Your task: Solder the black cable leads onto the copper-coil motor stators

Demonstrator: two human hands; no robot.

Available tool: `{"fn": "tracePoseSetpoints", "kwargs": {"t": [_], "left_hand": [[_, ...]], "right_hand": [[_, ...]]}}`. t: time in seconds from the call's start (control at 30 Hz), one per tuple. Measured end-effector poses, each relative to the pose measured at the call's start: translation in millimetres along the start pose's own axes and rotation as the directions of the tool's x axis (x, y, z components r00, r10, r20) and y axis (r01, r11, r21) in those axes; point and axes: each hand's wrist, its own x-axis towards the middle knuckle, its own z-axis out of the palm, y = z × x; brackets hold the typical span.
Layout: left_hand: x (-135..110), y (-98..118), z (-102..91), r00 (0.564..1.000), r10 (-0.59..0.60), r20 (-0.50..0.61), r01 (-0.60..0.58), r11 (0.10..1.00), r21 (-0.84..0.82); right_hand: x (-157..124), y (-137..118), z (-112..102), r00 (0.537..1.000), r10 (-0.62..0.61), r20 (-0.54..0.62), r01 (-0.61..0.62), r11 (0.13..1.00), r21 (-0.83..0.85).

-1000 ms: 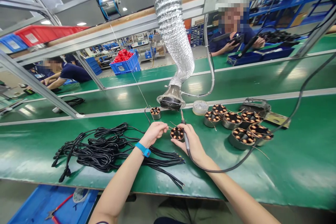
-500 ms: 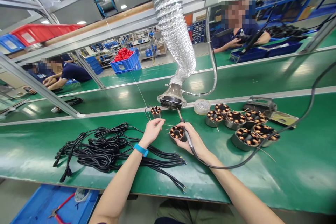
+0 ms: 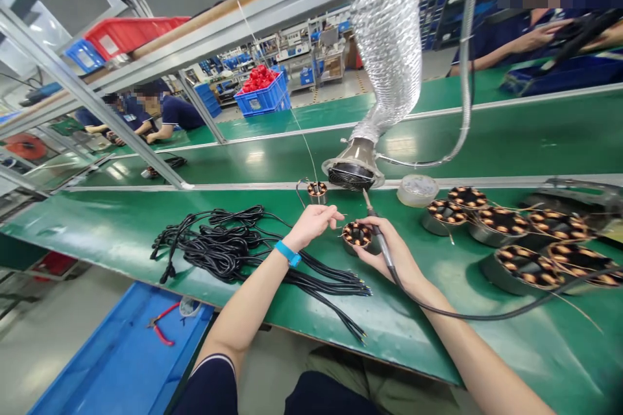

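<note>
My left hand (image 3: 318, 224), with a blue wristband (image 3: 288, 253), is closed in a pinch on thin solder wire (image 3: 307, 146), whose end shows past the fingertips. The wire runs down from a spool to behind this hand. In my right hand (image 3: 389, 248) is a soldering iron (image 3: 383, 241), its tip pointing up and away near a round fan intake (image 3: 354, 172). The right thumb and fingers also rest against a copper-wound motor stator (image 3: 357, 238) on the green bench. Another, smaller stator (image 3: 317, 192) stands just beyond the left hand.
Black cables (image 3: 219, 240) lie left, with stripped ends below my hands. Several stators (image 3: 501, 224) stand right, near a round clear container (image 3: 417, 190). A silver duct (image 3: 384, 39) hangs ahead. Red-handled pliers (image 3: 163, 324) lie in a blue tray (image 3: 111, 350). Co-workers sit across the bench.
The view has swung right and closer, so the bench shifts within it. My left hand stays pinched beside the stator, and my right hand keeps hold of the soldering iron.
</note>
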Motion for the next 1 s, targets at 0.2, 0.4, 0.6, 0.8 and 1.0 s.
{"fn": "tracePoseSetpoints", "kwargs": {"t": [0.2,0.4,0.6,0.8,1.0], "left_hand": [[-58,-13,-20.1,0.957,0.223,0.184,-0.289,0.736,0.612],[-81,-28,-8.6,0.907,0.181,0.379,-0.406,0.610,0.680],[-78,-19,-8.5,0.880,0.142,0.453,-0.464,0.459,0.758],[-77,5,-18.1,0.846,0.373,0.382,-0.530,0.506,0.680],[-48,28,-41.8,0.888,0.450,-0.096,-0.411,0.869,0.274]], "right_hand": [[-1,-4,3,1.000,-0.002,-0.009,0.002,1.000,-0.018],[-2,-1,4,0.998,0.000,-0.056,-0.003,0.998,-0.061],[-2,2,4,0.997,0.014,-0.071,-0.018,0.999,-0.051],[11,2,2,1.000,0.014,-0.021,-0.015,0.999,-0.030],[18,1,4,0.999,0.038,0.025,-0.037,0.999,-0.011]]}}
